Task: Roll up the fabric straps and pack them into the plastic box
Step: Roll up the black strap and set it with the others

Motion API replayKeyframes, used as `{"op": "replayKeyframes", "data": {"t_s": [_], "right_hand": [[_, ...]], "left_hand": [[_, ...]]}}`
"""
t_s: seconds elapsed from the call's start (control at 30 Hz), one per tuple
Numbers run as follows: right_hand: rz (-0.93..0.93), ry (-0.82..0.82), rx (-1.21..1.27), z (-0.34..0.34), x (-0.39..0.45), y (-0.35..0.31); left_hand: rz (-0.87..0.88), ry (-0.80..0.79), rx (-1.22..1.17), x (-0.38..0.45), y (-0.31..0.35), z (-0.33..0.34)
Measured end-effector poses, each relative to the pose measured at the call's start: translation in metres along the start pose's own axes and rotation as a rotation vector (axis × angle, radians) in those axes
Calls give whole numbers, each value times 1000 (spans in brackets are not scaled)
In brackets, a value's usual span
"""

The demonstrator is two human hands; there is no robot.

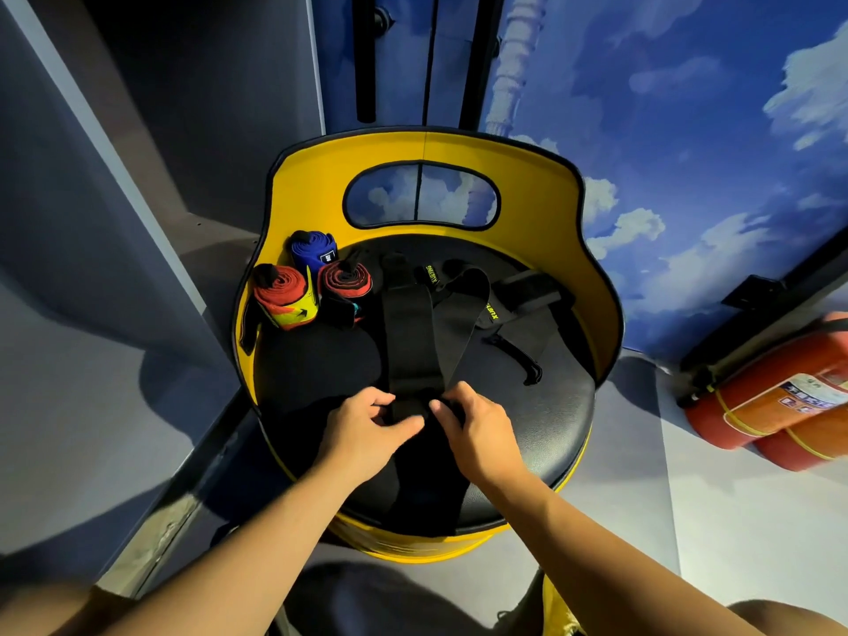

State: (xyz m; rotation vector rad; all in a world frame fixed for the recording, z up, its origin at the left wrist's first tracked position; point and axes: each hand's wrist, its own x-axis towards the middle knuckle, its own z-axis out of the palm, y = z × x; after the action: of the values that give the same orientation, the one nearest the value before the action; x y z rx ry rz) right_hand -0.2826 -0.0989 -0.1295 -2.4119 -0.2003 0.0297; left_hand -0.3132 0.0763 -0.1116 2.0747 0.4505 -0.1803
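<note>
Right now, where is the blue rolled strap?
In the head view the blue rolled strap stands at the seat's far left, against the yellow backrest, just behind the two red rolls.

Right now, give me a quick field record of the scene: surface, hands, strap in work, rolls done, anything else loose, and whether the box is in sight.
surface: black padded seat with yellow backrest
left hand: pinches the near end of the black strap
right hand: pinches the same end
strap state: flat, running away from the hands, roll barely begun
finished rolls: blue roll, red-yellow roll, red-black roll, at back left of seat
loose: more black straps at back right
plastic box: not in view
</note>
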Motion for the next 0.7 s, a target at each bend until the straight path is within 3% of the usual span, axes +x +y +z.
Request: {"op": "replayKeyframes", "data": {"t_s": [0.2,0.53,0.7], "right_hand": [[-113,-189,-62,-6,-15,9],[-68,-106,32,-16,9,2],[23,-96,148,-12,23,-2]], "left_hand": [[58,-25,63,-7,-9,-1],[22,-44,89,16,2,-3],[-42,123,-13,25,15,4]]}}
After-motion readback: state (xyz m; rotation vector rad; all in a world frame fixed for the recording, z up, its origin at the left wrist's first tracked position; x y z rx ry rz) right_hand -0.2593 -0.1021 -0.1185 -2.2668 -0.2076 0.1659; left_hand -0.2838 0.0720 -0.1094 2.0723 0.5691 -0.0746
